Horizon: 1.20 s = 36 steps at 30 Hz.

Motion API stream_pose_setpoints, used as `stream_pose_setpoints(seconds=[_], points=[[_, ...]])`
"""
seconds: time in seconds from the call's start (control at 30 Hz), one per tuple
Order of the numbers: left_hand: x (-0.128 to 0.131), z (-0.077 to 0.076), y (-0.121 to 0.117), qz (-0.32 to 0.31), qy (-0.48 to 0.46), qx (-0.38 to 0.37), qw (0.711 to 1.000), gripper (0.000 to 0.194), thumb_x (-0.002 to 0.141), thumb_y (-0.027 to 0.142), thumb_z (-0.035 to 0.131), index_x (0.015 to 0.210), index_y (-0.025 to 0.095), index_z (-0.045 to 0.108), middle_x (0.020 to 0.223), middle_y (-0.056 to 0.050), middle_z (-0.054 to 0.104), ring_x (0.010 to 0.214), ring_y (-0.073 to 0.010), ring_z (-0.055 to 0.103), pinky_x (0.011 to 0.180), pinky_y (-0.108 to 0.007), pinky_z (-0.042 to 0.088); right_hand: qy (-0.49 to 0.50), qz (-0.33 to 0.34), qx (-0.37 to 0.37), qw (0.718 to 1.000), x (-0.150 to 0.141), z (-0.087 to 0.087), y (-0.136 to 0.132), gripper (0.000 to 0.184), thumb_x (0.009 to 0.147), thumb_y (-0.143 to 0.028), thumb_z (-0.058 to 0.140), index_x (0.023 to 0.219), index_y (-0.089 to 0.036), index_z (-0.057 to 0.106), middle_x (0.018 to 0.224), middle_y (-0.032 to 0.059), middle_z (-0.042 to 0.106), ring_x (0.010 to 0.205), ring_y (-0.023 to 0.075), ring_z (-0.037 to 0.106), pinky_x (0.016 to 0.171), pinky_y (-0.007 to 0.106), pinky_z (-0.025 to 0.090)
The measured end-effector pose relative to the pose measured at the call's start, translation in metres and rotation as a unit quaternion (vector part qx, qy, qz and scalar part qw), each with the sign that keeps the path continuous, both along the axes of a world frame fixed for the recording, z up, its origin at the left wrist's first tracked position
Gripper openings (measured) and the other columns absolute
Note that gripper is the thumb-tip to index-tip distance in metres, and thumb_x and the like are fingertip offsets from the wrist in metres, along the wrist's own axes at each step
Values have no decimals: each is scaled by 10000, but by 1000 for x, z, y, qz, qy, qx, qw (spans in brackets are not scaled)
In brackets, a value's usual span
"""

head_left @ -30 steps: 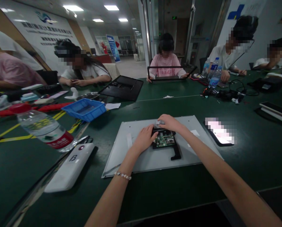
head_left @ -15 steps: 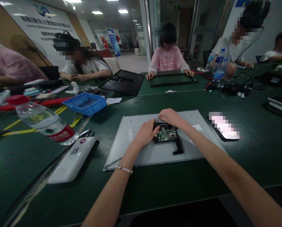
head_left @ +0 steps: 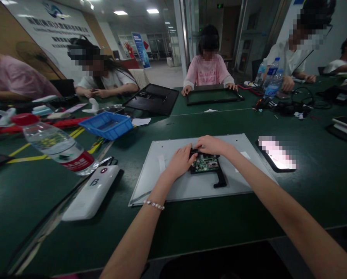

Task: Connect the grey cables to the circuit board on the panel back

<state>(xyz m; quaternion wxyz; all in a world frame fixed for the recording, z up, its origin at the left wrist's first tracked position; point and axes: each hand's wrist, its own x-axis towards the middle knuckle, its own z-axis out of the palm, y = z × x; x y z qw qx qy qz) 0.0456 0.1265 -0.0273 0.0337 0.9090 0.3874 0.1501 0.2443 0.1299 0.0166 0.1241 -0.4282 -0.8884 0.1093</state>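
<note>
A green circuit board [head_left: 205,163] sits in a black plastic frame [head_left: 220,179] with an arm bent toward me. Both lie on a large pale flat panel [head_left: 167,190], which looks like a screen's back. My left hand [head_left: 181,161], a beaded bracelet on its wrist, grips the frame's left side, with the thumb over the board's edge. At the far edge my right hand [head_left: 210,144] has its fingers curled down and closed. What is between those fingertips is hidden.
To the left are a tilted water bottle [head_left: 60,147], a white power bank [head_left: 92,193] and a blue tray [head_left: 108,126]. A phone [head_left: 276,155] lies right of the panel. Across the table a person in pink holds a black bezel frame [head_left: 214,102]; a black cover [head_left: 153,100] lies beside it.
My right hand has lowered slightly and moved in closer against the far edge of the black frame. My left hand stays on its left side. The view has shifted a little.
</note>
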Motion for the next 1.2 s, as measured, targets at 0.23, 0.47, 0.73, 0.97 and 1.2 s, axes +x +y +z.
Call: stream_pose_setpoints(seconds=[0.23, 0.47, 0.73, 0.97, 1.2], points=[[0, 2, -1, -4, 0, -7, 1000, 494, 981, 400, 298, 1364, 91, 340, 1351, -174, 485, 1244, -256, 459, 1043, -407, 334, 13, -32, -44, 998, -2, 9, -7, 235, 827, -166, 533, 960, -203, 723, 893, 50, 719, 831, 190, 621, 751, 271, 418], [-1, 1, 0, -2, 1, 0, 1000, 484, 978, 399, 309, 1358, 101, 343, 1328, -168, 507, 1228, -251, 472, 1038, -407, 339, 21, -50, -31, 998, 10, 28, -10, 262, 844, -194, 521, 1031, -150, 699, 1052, 88, 700, 940, 206, 629, 817, 276, 444], [-1, -2, 4, 4, 5, -1, 1000, 513, 980, 427, 294, 1364, 91, 349, 1373, -181, 465, 1266, -258, 440, 1065, -428, 315, -29, -253, 38, 966, 72, 21, -45, 469, 793, -215, 571, 1259, -165, 557, 1289, 146, 536, 1138, 304, 513, 942, 428, 425], [-1, -2, 4, 4, 2, -7, 1000, 514, 978, 438, 288, 1372, 111, 345, 1388, -176, 453, 1284, -255, 423, 1072, -443, 306, -90, -533, 17, 841, 170, -16, -109, 811, 723, -539, 618, 1421, -252, 321, 1411, 224, 340, 1201, 496, 403, 835, 642, 402], [-1, -1, 3, -1, -8, -2, 1000, 503, 975, 433, 292, 1364, 119, 352, 1374, -167, 470, 1269, -249, 437, 1068, -430, 308, -22, -518, -1, 855, 201, -52, -129, 863, 752, -493, 581, 1466, -198, 195, 1375, 245, 355, 1181, 392, 489, 854, 474, 455]])
